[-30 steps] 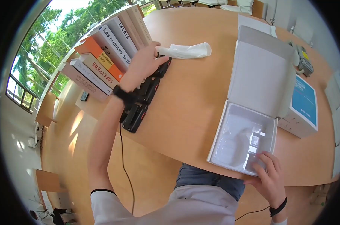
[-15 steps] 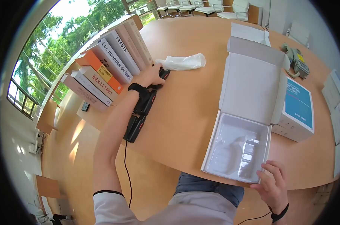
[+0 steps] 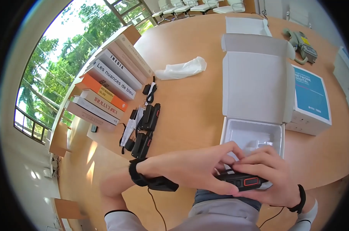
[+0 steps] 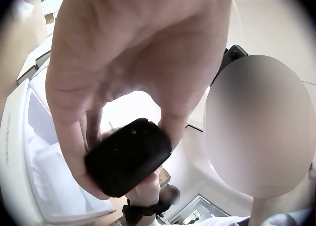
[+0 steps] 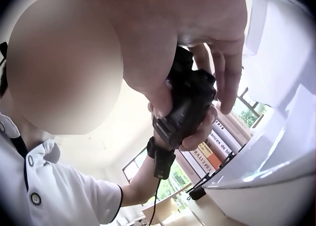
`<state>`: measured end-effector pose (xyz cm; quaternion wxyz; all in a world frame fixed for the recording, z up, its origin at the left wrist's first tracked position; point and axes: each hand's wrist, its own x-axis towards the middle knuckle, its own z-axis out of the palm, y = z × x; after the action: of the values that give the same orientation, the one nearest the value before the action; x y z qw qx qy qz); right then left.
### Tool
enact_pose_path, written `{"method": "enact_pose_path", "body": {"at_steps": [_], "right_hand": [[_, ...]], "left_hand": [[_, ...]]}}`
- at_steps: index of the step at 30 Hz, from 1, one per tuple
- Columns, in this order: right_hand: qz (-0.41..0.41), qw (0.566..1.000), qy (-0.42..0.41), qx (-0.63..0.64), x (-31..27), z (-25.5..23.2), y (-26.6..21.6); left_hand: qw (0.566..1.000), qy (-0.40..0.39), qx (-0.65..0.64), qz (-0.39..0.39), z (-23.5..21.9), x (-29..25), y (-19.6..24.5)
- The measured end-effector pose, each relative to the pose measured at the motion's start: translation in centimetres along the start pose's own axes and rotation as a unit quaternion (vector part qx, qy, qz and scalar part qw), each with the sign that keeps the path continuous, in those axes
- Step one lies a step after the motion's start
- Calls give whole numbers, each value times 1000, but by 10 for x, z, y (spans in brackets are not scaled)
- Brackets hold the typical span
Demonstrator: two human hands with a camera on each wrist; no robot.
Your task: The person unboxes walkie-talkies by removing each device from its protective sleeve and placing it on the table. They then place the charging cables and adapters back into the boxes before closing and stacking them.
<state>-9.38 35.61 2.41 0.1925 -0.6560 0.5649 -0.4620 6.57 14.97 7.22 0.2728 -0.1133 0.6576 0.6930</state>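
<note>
Device (image 3: pixel 243 181), black with a red-edged button, is held above the near part of the open white box (image 3: pixel 255 84). Left hand (image 3: pixel 193 168) pinches it between thumb and fingers, grip partly closed; right hand (image 3: pixel 272 175) curls round its other end. Two similar devices (image 3: pixel 150 116) lie left on the table (image 3: pixel 186 111), near the books (image 3: pixel 109 80).

On the table (image 3: pixel 189 115), a row of books (image 3: pixel 114 79) stands at the left, with the window (image 3: pixel 63 57) behind it. Two radios (image 3: pixel 147 129) lie one behind the other before the books, cords and straps (image 3: pixel 132 125) along their left and a coiled cable (image 3: pixel 151 92) behind them. A plastic bag (image 3: pixel 182 69) lies right of the books' far end. An open box (image 3: pixel 255 84) is at the right, a tray (image 3: pixel 253 133) in its near part; a carton (image 3: pixel 312 100) stands right of it, a telephone (image 3: pixel 305 48) behind the carton. Chairs (image 3: pixel 205 7) stand beyond the table. The handheld device (image 3: pixel 239 181) is between the left hand (image 3: pixel 197 167) and right hand (image 3: pixel 266 169), at the tray's near end.
</note>
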Motion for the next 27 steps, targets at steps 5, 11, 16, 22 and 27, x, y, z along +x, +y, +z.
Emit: {"method": "enact_pose_path", "body": {"at_steps": [5, 11, 16, 22, 27], "right_hand": [[125, 987, 88, 49, -52, -20, 24], [202, 959, 165, 115, -85, -29, 16], [218, 956, 168, 103, -94, -34, 11], [227, 933, 163, 225, -77, -31, 12], [175, 931, 109, 302, -35, -8, 10]], "left_hand": [[902, 288, 313, 66, -85, -4, 17], [719, 449, 522, 93, -269, 73, -6], [627, 498, 589, 110, -302, 100, -11], [691, 585, 398, 150, -209, 47, 1], [788, 555, 183, 197, -68, 20, -27]]}}
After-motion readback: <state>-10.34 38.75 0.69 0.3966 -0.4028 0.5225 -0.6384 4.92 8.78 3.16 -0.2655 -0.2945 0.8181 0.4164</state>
